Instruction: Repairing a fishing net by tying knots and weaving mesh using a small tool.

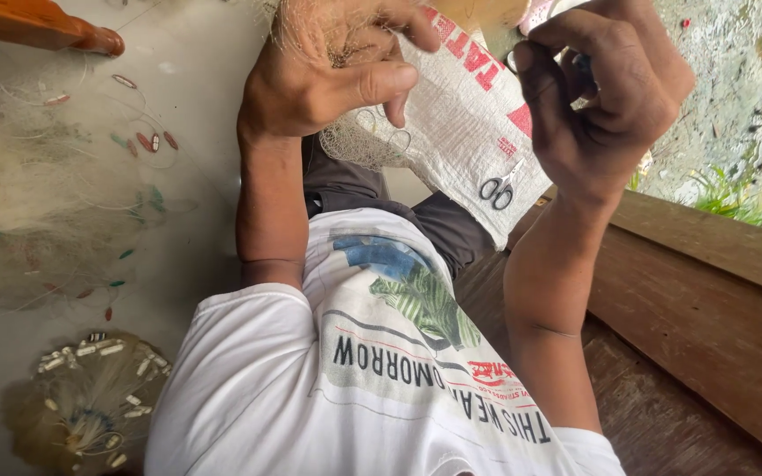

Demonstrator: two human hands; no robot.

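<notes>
Left hand (332, 66): closed on a bunch of fine pale fishing net (359, 141), thumb pressed across the strands, the rest of the net hanging below the fist
Right hand (606, 88): fingers curled tight around something small and dark, possibly a netting tool; too hidden to name
Sack (465, 132): white woven, red print, draped over the lap between the two forearms, mouth not in view, so I cannot tell what it holds
Scissors (497, 188): small, lying on the outside of the sack, just beside the right wrist
Net pile (19, 189): loose heap on the pale floor, with small red and green floats
Net bundle (90, 397): round coil on the floor, ringed with white weights
Bench (698, 317): brown wooden planks under the person
</notes>
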